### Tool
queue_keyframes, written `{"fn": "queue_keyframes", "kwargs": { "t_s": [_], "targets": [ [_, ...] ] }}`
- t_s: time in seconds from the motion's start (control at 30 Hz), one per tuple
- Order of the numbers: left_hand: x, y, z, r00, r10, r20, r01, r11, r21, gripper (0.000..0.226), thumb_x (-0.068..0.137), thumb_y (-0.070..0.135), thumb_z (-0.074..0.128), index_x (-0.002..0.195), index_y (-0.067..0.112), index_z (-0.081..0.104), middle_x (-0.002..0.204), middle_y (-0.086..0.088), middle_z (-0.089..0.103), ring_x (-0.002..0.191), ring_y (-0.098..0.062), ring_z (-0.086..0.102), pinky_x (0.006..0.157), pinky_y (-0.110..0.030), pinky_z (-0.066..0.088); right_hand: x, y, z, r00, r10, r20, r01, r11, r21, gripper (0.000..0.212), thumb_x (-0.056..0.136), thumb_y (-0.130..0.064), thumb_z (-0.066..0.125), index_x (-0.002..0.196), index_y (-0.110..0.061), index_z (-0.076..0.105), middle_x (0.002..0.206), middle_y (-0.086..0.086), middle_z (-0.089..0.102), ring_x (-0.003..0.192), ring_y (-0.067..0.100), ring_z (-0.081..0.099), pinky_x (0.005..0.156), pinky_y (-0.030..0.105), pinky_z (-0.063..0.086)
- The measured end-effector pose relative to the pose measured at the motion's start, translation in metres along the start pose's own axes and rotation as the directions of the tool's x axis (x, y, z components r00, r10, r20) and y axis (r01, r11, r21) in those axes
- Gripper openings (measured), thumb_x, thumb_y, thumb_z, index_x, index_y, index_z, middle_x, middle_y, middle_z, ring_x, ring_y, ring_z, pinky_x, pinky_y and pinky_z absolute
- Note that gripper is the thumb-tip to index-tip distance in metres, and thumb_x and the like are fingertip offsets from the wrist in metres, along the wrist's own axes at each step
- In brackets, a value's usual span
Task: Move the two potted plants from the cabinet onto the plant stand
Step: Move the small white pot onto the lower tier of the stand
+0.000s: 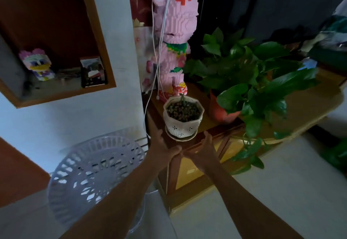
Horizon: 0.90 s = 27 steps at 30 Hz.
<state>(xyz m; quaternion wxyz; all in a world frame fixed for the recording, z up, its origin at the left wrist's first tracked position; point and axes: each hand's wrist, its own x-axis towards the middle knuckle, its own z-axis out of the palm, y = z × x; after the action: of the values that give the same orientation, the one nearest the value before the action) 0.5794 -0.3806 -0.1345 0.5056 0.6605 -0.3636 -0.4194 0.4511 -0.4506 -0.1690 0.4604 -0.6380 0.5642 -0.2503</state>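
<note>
White potted plant upright on cabinet edge, left hand, right hand spread, empty, just below

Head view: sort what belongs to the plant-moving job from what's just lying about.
For the job: white pot on its saucer, red pot with the leafy plant, cabinet, round white stand, left hand, right hand, both open.

Lying about: pink brick figure, white cable, duck figure, photo in the wall niche.
</note>
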Motion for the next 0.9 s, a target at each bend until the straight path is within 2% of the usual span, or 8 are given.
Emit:
{"fn": "queue_keyframes", "kwargs": {
  "t_s": [0.07,0.1,0.17,0.3,0.5,0.63,0.77,0.9],
  "targets": [
    [0.029,-0.015,-0.004,0.999,0.028,0.025,-0.029,0.999,0.034,0.082,0.072,0.004,0.076,0.140,0.010,0.031,0.117,0.014,0.048,0.116,-0.013,0.051,0.074,0.000,0.044,0.014,0.002,0.010,1.000,-0.006,-0.030,0.006,1.000,-0.005,0.110,0.059,-0.025,0.086,0.143,-0.014,0.016,0.145,0.017,0.034,0.130,0.032,0.039,0.083,0.031,0.038],
    [0.041,-0.021,-0.004,0.999,0.016,0.036,-0.017,0.999,0.031,0.087,0.069,0.008,0.077,0.141,0.010,0.029,0.130,0.007,0.048,0.128,-0.019,0.046,0.089,-0.013,0.047,0.021,0.003,0.013,0.998,-0.029,-0.047,0.029,1.000,-0.008,0.113,0.058,-0.026,0.087,0.144,-0.016,0.014,0.146,0.014,0.033,0.132,0.031,0.036,0.086,0.031,0.038],
    [0.065,-0.031,-0.004,0.998,-0.037,0.047,0.034,0.998,0.060,0.104,0.067,0.021,0.080,0.148,0.013,0.016,0.152,-0.006,0.033,0.141,-0.025,0.031,0.112,-0.038,0.034,0.035,0.004,0.020,0.993,-0.082,-0.089,0.082,0.997,-0.004,0.122,0.055,-0.025,0.088,0.147,-0.020,0.008,0.149,0.007,0.027,0.137,0.028,0.027,0.097,0.035,0.036],
    [0.096,-0.041,-0.004,0.999,-0.047,0.005,0.047,0.998,0.041,0.118,0.063,0.033,0.083,0.150,0.026,0.004,0.159,-0.007,0.017,0.144,-0.028,0.023,0.114,-0.045,0.028,0.058,0.003,0.028,0.983,-0.126,-0.133,0.132,0.990,0.040,0.132,0.050,-0.018,0.090,0.148,-0.021,0.002,0.152,0.006,0.022,0.141,0.028,0.023,0.108,0.052,0.037],
    [0.121,-0.046,-0.007,0.995,0.055,0.085,-0.050,0.997,-0.059,0.126,0.042,0.031,0.085,0.148,0.026,0.017,0.149,0.000,0.038,0.135,-0.015,0.038,0.105,-0.033,0.041,0.084,0.011,0.032,0.969,-0.186,-0.161,0.204,0.973,0.108,0.138,0.041,-0.023,0.094,0.146,-0.027,0.005,0.147,-0.003,0.032,0.137,0.018,0.035,0.103,0.050,0.045],
    [0.129,-0.046,-0.005,0.983,0.121,0.139,-0.106,0.988,-0.114,0.112,0.046,0.007,0.083,0.141,0.027,0.026,0.138,0.004,0.046,0.116,0.008,0.049,0.082,-0.007,0.048,0.090,0.019,0.032,0.969,-0.214,-0.120,0.233,0.958,0.167,0.136,0.039,-0.024,0.094,0.143,-0.037,0.008,0.137,-0.015,0.039,0.129,0.009,0.042,0.099,0.036,0.049],
    [0.134,-0.047,-0.005,0.981,0.109,0.159,-0.089,0.988,-0.125,0.123,0.041,0.011,0.085,0.146,0.020,0.022,0.142,0.000,0.043,0.128,-0.009,0.046,0.090,-0.016,0.050,0.095,0.025,0.032,0.966,-0.239,-0.096,0.254,0.947,0.199,0.131,0.038,-0.022,0.093,0.139,-0.040,0.013,0.128,-0.028,0.039,0.125,0.002,0.043,0.096,0.028,0.050],
    [0.134,-0.049,-0.007,0.984,0.094,0.150,-0.077,0.991,-0.112,0.123,0.034,0.027,0.084,0.143,0.025,0.027,0.142,0.000,0.045,0.128,-0.011,0.046,0.086,-0.016,0.051,0.099,0.029,0.028,0.964,-0.255,-0.075,0.265,0.948,0.178,0.123,0.037,-0.026,0.092,0.133,-0.042,0.018,0.114,-0.049,0.037,0.115,-0.018,0.042,0.091,0.018,0.048]
  ]
}}
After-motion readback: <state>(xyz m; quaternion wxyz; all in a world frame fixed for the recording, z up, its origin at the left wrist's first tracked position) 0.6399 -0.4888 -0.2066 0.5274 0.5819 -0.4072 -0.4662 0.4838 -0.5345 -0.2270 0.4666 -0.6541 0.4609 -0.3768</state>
